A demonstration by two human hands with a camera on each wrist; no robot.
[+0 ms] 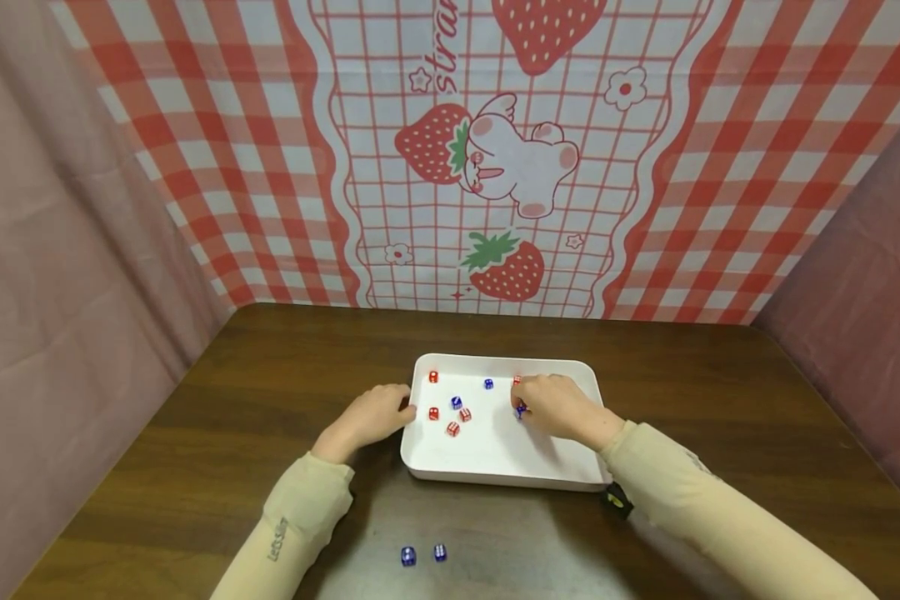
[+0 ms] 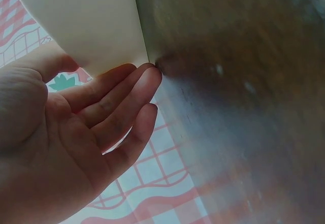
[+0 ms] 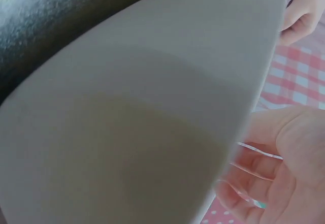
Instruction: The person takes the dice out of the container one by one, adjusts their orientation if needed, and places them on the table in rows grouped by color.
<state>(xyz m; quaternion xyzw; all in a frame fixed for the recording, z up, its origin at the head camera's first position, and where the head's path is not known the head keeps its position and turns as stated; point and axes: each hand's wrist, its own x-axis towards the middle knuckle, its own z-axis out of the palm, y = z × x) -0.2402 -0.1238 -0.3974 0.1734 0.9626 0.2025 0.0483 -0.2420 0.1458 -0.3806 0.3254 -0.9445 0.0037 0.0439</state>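
Observation:
A white tray (image 1: 480, 454) holds several red and blue dice. My left hand (image 1: 371, 414) is at the tray's left side, its fingers loosely extended along the outer wall; the left wrist view shows the open palm (image 2: 66, 132) and the fingertips at the wall's lower edge. Over the tray's right half, my right hand (image 1: 558, 406) reaches down with bent fingers and pinches a blue die (image 1: 521, 412), partly hidden by the fingers. Just behind that hand a red die (image 1: 517, 380) shows. In the right wrist view the tray wall hides the fingertips.
Two blue dice, one (image 1: 408, 556) left of the other (image 1: 440, 552), lie on the brown table (image 1: 270, 367) in front of the tray. A small black object (image 1: 617, 500) sits by the tray's front right corner. A strawberry-patterned cloth (image 1: 495, 250) hangs behind.

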